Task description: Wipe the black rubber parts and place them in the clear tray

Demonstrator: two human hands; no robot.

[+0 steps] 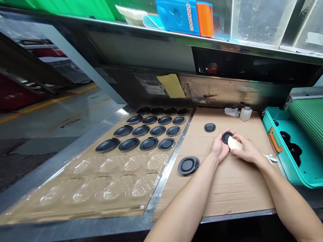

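On the upturned fingers of my left hand (220, 148) rests a round black plastic part (226, 136) with a raised rim; the fingers curl around it from below. A flat cream-white round pad (234, 144) is pinched in my right hand (246, 148), and its edge overlaps the black part's right side. Beyond my left hand, a single similar black part (209, 127) lies on the cardboard (234, 188). Several more lie in a small overlapping stack (187, 165) to the left of my left forearm.
At left, a clear blister tray (118, 185) carries rows of black parts in its far pockets. A teal bin (309, 178) with an orange handle holds black pieces at right, beside a green conveyor belt (309, 114). A small bottle (245, 113) and crumpled tissue (231, 112) stand at the back.
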